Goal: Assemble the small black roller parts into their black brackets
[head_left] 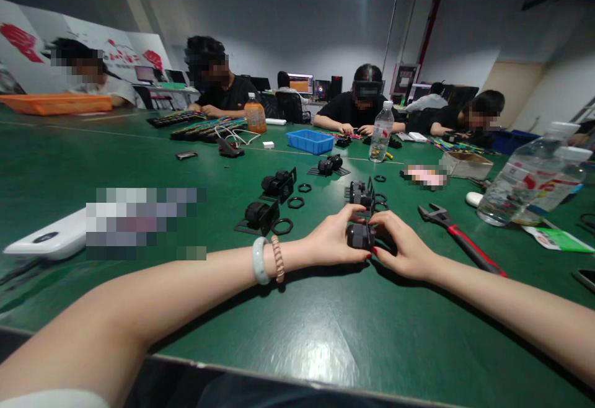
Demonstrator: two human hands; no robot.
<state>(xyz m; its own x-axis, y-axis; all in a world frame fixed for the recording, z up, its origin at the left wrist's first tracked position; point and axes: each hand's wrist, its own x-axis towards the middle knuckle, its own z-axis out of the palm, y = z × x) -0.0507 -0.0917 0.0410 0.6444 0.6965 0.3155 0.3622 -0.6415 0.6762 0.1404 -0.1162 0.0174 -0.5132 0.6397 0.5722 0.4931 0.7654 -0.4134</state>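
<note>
Between my two hands is a black cable gland with a ribbed round body. My left hand grips it from the left, thumb below and fingers above. From the right, my right hand closes finger and thumb on its other end; the exact contact there is partly hidden. Just beyond my fingertips stands another black gland on a bracket, with black hex nuts beside it. Farther left, similar bracketed glands stand in a loose row with a nut by each.
An adjustable wrench with red-black handles lies right of my right hand. Water bottles stand beyond it. A white power bank is at left, a blue tray farther back. Several people work across the green table.
</note>
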